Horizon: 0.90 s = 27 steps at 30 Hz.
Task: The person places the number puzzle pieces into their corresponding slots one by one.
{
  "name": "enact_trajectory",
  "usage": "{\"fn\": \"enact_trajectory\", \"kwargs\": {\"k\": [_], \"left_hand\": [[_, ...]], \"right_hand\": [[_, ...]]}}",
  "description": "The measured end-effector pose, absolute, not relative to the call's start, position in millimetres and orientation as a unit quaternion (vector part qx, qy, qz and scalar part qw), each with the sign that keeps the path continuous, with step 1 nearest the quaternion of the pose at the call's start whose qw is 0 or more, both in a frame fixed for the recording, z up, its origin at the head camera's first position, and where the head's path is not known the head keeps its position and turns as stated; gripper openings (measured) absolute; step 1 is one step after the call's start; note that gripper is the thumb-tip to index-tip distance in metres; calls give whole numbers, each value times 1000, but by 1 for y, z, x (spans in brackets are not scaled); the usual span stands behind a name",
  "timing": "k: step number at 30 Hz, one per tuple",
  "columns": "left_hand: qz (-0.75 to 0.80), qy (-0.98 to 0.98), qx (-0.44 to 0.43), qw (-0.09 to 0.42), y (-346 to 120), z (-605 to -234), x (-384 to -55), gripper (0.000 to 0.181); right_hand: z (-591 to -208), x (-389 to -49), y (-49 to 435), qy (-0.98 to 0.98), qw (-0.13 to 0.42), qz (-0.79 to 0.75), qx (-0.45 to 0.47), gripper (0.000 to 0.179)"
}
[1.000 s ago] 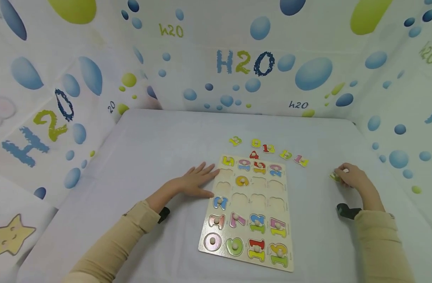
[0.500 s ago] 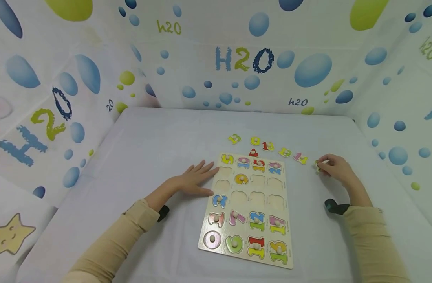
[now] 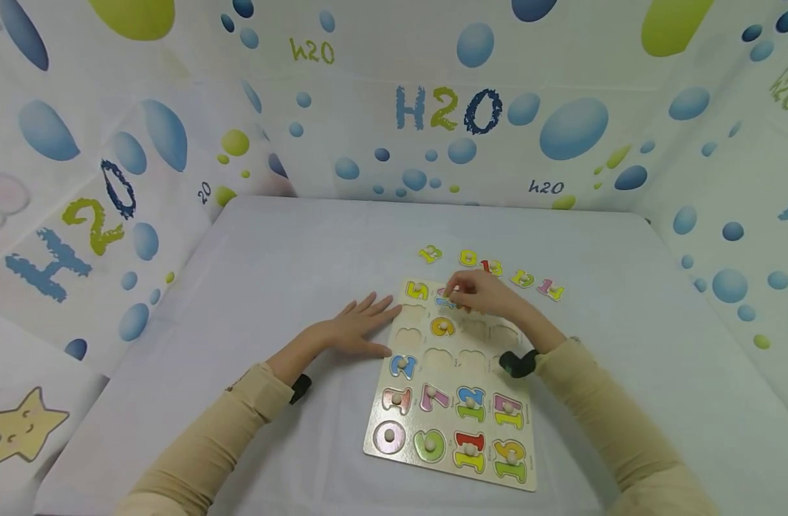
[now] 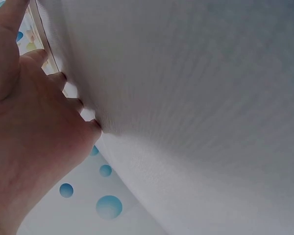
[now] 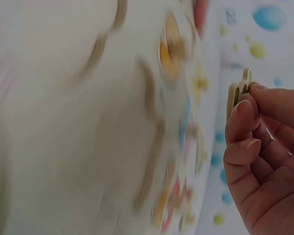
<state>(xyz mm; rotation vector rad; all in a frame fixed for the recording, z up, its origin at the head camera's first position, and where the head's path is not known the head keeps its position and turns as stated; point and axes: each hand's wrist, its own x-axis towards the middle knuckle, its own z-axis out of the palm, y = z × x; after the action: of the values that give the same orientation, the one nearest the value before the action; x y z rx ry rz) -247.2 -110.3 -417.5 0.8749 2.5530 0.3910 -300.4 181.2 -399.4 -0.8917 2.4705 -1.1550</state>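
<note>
A wooden number puzzle board [image 3: 442, 421] lies on the white-covered table, with knobbed numbers in some recesses and several bare recesses in its upper half. My left hand [image 3: 358, 330] is spread flat at the board's left edge, fingertips and thumb against it. Over the upper part of the board, my right hand [image 3: 484, 292] pinches a small wooden puzzle piece [image 5: 237, 95] between thumb and fingers. The piece shows edge-on with green on its face in the right wrist view, its number hidden. Below the hand sits a yellow-orange 9 piece [image 3: 442, 327].
Beyond the board lie loose number pieces: a yellow 8 [image 3: 468, 258], a red-and-yellow 13 [image 3: 493, 267], a pink-and-yellow 14 [image 3: 551, 289] and other yellow ones. A printed curtain [image 3: 368, 129] rises behind the table and along both sides.
My right hand has carried the pinched piece leftward from the table's right side to above the board, now covering the red 4. My left hand has stayed at the board's edge.
</note>
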Motion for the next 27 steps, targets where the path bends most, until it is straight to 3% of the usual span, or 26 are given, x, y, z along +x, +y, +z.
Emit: {"fn": "enact_trajectory", "kwargs": {"k": [9,14,27], "left_hand": [[143,912,333,193,-112,-420,-248,83],[145,914,329,190,-113,-418,-248,83],[148,914,322,197,-112,-419,-248,81]], "right_hand": [[-408,-292,117,856,167,-319,-371,4],[-410,-280,108,841,181,-304,-410,5],[-408,-263,97,855,209,-286,-378,8]]}}
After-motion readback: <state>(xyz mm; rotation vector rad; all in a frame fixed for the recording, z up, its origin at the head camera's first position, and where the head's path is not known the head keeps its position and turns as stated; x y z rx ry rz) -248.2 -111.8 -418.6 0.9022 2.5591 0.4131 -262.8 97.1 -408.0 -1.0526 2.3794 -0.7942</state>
